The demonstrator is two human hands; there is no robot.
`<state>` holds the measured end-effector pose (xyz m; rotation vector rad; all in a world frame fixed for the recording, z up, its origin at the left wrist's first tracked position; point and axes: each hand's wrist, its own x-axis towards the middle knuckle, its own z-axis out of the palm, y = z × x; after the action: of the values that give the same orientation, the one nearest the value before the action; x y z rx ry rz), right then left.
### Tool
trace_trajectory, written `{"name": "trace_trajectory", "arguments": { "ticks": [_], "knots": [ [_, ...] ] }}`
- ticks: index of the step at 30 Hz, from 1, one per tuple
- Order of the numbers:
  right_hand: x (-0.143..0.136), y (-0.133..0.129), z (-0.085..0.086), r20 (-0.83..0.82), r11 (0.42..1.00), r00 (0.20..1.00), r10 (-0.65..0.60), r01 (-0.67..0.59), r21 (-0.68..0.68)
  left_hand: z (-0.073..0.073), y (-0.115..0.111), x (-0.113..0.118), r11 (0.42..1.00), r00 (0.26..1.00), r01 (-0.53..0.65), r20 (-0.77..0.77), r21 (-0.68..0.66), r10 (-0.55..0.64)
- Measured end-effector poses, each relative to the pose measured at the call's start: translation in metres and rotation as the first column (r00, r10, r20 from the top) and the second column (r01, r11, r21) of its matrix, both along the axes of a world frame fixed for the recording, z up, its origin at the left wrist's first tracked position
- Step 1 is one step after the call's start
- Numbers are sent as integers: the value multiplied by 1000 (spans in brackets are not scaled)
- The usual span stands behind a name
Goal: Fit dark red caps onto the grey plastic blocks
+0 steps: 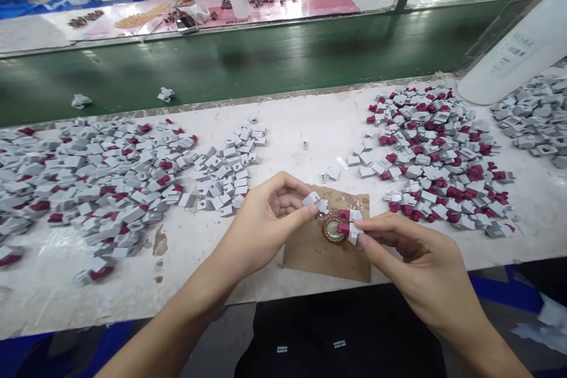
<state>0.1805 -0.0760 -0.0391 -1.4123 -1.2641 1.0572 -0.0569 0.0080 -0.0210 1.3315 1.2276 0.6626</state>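
Note:
Between the thumb and fingers of my left hand (270, 218) is a small grey plastic part (312, 198). My right hand (411, 254) pinches a grey and dark-red plastic piece (353, 231), its red end over a bottle cap (331, 230). The cap lies inner side up on a piece of brown cardboard (319, 260). Another small red bit (344, 213) shows just above the right hand's piece; whether it is joined to it I cannot tell. Both hands are close together above the cardboard.
Piles of grey and dark-red parts lie to the left (106, 183) and right (434, 147). A large white bottle (514, 53) leans at the right. Beyond the table runs a green conveyor belt (248, 59); across it, two people work at another table.

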Motion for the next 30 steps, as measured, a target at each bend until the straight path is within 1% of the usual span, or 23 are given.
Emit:
{"name": "trace_trajectory", "arguments": {
  "ticks": [2,5,9,11,13,17,22,25,28,30],
  "knots": [
    [3,2,0,-45,1000,999,-20,19,-15,0,2,0,997,996,4,94,-80,4],
    [7,11,-1,-177,998,982,-58,55,-23,0,3,5,991,978,-1,209,-131,29],
    [5,27,-3,-364,987,918,-158,153,-42,2,2,20,989,926,34,376,-146,24],
    [1,34,-3,-425,986,890,-166,153,-65,3,1,27,988,900,56,436,-141,11],
    [-2,38,-4,-468,988,870,-154,132,-78,2,0,31,987,888,73,460,-143,0],
    [-4,40,-9,-485,990,863,-142,125,-68,1,2,33,986,898,102,439,-132,-34],
    [-1,39,-8,-373,994,922,-107,98,-44,2,3,35,992,934,74,357,-103,-32],
    [2,41,-2,-315,999,949,-34,24,-35,6,3,34,995,950,78,308,-58,-56],
    [4,45,4,-319,998,947,46,-59,-32,11,5,31,994,963,108,249,-4,-104],
    [5,51,8,-305,995,949,75,-90,-34,14,10,29,990,973,139,181,37,-144]
  ]
}}
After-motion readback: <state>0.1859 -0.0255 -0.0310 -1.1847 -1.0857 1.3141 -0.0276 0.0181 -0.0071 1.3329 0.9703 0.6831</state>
